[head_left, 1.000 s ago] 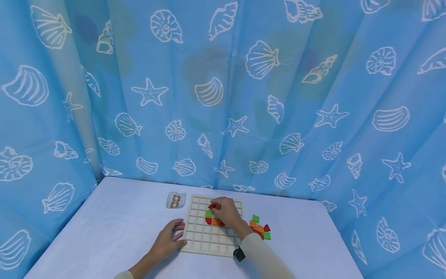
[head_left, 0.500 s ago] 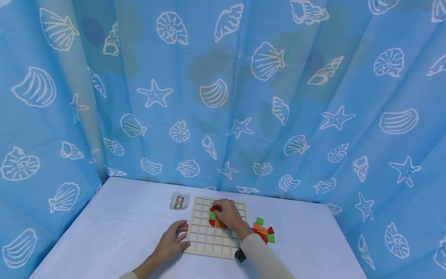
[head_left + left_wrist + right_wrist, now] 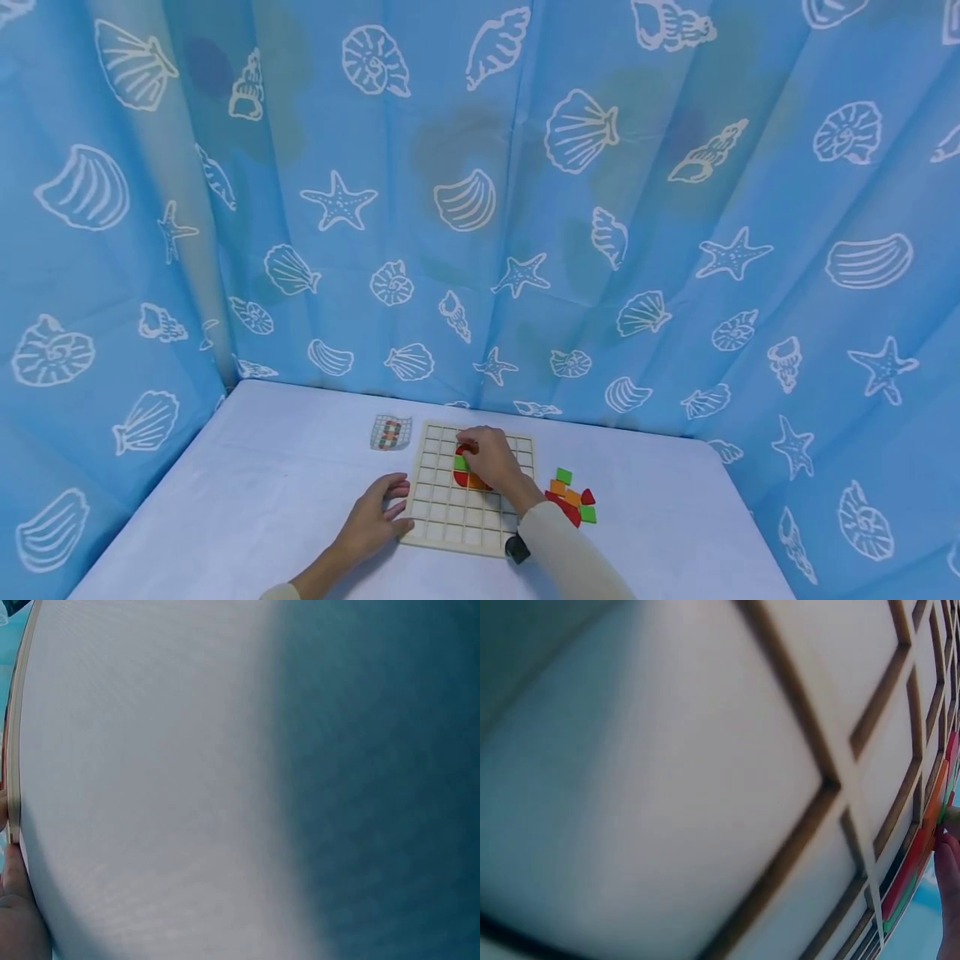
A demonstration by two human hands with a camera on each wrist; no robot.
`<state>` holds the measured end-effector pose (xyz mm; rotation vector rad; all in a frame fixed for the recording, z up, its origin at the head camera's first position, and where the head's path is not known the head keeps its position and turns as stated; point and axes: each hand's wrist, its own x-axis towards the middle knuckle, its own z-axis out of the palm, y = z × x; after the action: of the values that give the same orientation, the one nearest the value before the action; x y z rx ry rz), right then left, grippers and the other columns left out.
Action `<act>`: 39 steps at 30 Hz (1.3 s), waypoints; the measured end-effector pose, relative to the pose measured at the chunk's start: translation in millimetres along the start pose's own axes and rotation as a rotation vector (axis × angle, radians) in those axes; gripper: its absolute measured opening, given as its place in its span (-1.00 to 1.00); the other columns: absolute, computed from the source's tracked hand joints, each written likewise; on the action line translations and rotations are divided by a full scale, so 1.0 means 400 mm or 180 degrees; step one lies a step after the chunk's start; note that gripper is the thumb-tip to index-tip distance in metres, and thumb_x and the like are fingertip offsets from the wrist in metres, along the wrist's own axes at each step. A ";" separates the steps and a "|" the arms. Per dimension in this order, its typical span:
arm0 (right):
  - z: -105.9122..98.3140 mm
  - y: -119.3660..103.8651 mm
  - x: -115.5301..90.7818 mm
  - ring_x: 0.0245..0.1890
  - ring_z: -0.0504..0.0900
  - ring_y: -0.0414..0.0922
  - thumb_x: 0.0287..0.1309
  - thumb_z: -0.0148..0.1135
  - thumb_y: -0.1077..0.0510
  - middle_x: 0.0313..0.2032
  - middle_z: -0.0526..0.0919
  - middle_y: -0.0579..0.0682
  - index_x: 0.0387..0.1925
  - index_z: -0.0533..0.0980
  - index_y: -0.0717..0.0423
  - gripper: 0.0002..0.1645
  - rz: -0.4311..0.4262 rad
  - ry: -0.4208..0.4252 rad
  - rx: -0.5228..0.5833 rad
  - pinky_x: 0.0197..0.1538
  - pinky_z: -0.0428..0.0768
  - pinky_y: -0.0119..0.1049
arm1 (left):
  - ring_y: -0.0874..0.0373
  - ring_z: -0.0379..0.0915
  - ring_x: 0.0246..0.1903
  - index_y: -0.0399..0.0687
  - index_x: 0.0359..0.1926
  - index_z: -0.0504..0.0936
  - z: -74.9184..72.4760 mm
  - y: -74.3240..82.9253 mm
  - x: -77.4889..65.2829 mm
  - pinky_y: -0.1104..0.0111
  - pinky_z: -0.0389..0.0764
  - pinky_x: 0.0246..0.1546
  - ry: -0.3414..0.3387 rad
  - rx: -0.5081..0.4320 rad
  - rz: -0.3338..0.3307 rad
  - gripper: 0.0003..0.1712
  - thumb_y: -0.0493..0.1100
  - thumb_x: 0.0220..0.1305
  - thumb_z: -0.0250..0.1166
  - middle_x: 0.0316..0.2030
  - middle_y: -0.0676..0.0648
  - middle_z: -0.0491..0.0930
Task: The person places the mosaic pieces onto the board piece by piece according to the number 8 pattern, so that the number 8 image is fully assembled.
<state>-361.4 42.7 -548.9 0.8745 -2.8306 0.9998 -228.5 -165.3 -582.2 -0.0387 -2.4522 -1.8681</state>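
A pale gridded board [image 3: 444, 510] lies on the white table. My left hand [image 3: 372, 518] is at its left edge, fingers loosely bent; in the left wrist view the thumb [image 3: 16, 881] touches the rim. Over the upper middle of the board, my right hand [image 3: 491, 461] pinches a red rounded piece [image 3: 462, 448] at a cell above a green square [image 3: 460, 462]. Below that sit another red piece [image 3: 461, 479] and an orange square [image 3: 476, 482]. The right hand partly covers these pieces. In the right wrist view its fingertips [image 3: 949, 851] are beside the coloured pieces.
Loose red, orange and green pieces [image 3: 572, 498] lie right of the board. A small sheet with a grid pattern [image 3: 391, 432] lies beyond its left side. A dark object [image 3: 517, 548] is by the right wrist. A blue shell-print curtain [image 3: 420, 250] surrounds the table.
The red piece in my right hand has gone from tilted above the board to down at the cell over the green square. The left hand stays at the board's edge. The head view shifts slightly.
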 end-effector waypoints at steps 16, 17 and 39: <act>0.001 0.005 -0.007 -0.02 0.60 -0.10 0.17 0.26 0.37 -0.11 0.69 -0.04 -0.01 0.65 0.16 -0.67 -0.0158 -0.0040 0.0035 0.09 0.70 -0.21 | -0.18 0.43 0.11 -0.43 0.23 0.34 -0.002 0.005 -0.003 0.46 0.65 0.04 0.0042 0.0094 -0.0103 -0.16 -0.53 -0.14 0.46 0.05 -0.24 0.48; 0.002 0.004 -0.007 -0.01 0.60 -0.10 0.17 0.26 0.37 -0.10 0.69 -0.04 -0.01 0.65 0.15 -0.67 -0.0158 -0.0031 0.0029 0.10 0.69 -0.20 | -0.18 0.42 0.11 -0.43 0.23 0.34 -0.002 0.004 -0.002 0.46 0.65 0.04 0.0045 0.0089 -0.0091 -0.16 -0.54 -0.15 0.46 0.05 -0.25 0.48; -0.026 0.005 -0.009 -0.10 0.56 -0.11 0.20 0.23 0.35 -0.05 0.67 -0.01 0.03 0.63 0.15 -0.65 0.0116 -0.0103 0.0154 0.02 0.72 -0.25 | -0.19 0.42 0.10 -0.45 0.22 0.34 0.002 0.010 -0.004 0.46 0.65 0.04 0.0053 0.0058 -0.0061 -0.17 -0.57 -0.16 0.45 0.04 -0.24 0.47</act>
<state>-360.9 51.8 -542.6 0.8538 -2.8709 1.0724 -226.8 -163.2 -578.5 0.0013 -2.4671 -1.8455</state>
